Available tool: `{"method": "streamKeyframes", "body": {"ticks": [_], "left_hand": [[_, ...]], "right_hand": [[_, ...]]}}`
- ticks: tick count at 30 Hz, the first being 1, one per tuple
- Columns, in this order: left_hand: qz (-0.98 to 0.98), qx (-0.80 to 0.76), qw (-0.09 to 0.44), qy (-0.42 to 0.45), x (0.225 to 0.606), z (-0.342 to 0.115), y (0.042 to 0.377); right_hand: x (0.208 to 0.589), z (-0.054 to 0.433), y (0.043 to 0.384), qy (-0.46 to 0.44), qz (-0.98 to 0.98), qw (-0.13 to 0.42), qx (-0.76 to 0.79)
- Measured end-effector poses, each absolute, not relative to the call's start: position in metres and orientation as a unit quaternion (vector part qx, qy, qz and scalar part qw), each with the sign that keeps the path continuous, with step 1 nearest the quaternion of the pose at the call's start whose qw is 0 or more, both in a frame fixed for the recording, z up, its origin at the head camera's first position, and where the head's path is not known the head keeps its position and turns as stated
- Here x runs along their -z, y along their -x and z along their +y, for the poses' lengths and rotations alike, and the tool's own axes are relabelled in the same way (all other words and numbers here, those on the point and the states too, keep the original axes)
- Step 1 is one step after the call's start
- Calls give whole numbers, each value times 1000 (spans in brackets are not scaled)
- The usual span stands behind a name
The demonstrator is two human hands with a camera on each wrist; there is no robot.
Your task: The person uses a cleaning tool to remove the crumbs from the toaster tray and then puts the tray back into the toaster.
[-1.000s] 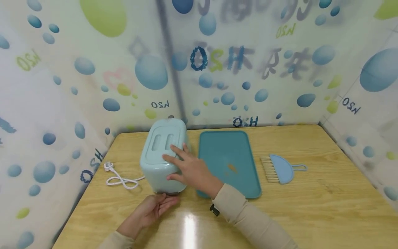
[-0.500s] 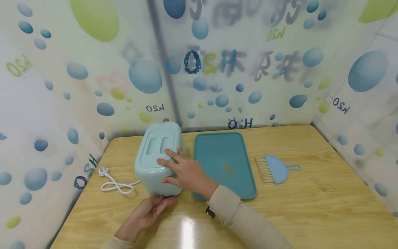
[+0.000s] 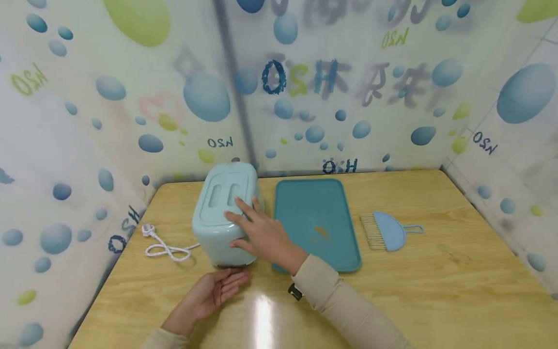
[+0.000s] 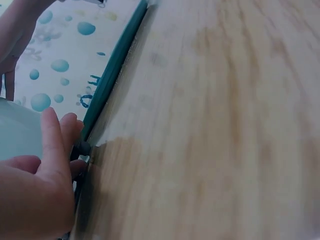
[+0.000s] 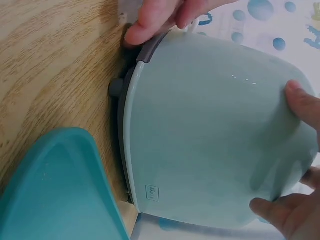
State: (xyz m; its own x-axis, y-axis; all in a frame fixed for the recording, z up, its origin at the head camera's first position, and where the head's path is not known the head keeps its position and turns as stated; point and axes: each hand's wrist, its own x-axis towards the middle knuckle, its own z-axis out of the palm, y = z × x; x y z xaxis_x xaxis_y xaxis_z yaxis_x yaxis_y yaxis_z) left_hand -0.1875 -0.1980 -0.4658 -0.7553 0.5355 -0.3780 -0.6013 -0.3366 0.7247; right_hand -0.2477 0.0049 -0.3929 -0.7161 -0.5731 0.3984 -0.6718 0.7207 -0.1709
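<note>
A light blue toaster, its top lid marked by two oblong recesses, stands at the left of the table. My right hand rests on its right side and top edge with fingers spread. Palm up, my left hand lies at the toaster's near end, low by the base. In the right wrist view, left fingertips are close to a dark tab at the base edge; whether they touch it is unclear. The dark base shows a small foot. The left wrist view shows the left fingers extended beside the base.
Right of the toaster lies a teal tray with a few brown crumbs. Farther right is a light blue brush with pale bristles. A white power cord with its plug lies left of the toaster. A patterned wall stands behind the table.
My left hand has drawn slightly back from the toaster's near base edge, toward me. The right hand and toaster stay in place; the head view shifts a little.
</note>
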Motion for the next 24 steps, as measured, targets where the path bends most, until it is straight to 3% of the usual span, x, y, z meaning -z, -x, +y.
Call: {"method": "streamKeyframes", "body": {"ticks": [13,24], "left_hand": [[494,-799,340,-52,432,-190,174],[583,-753,271,-144,395,-154,178]], "right_hand": [[374,22,245,-343,-918,63,-186],[363,67,246,-333,-905,89,-249]]}}
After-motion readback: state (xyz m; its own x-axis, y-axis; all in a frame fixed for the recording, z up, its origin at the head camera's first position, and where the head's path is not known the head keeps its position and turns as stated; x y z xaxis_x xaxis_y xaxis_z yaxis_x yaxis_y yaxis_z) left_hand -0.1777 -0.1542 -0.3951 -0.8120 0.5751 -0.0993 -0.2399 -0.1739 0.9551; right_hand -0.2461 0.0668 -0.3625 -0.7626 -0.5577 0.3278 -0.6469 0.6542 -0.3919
